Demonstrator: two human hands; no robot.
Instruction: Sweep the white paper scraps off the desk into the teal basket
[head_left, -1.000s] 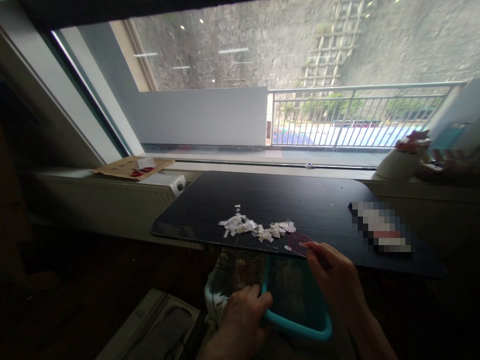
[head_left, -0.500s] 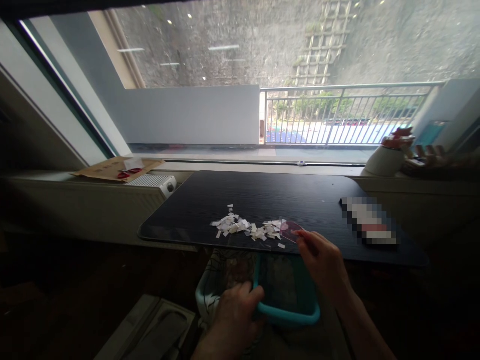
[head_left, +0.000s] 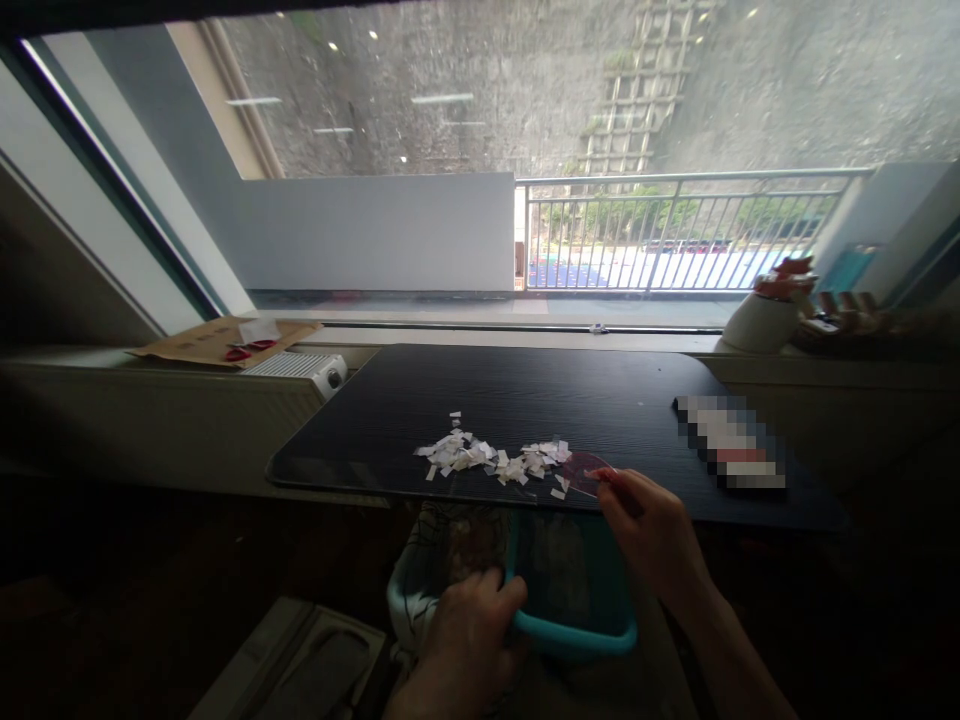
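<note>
Paper scraps (head_left: 480,455) on table (head_left: 525,390) beside pinkish sheet (head_left: 583,472) in right hand (head_left: 651,512)

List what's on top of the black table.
White paper scraps near the front edge; a translucent pink piece, held by the right hand, at their right end; a pixelated item farther right, details masked. Anything beneath the overlapping scraps is covered.

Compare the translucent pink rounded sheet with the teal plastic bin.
Size: the translucent pink rounded sheet is small and thin; the teal plastic bin is larger and hollow.
Place: the sheet is over the black tabletop, beside the white paper scraps; the bin is below the tabletop's edge.
Hold: the right hand pinches the sheet; the left hand grips the bin's rim.
Shared: each is held by one hand.
</note>
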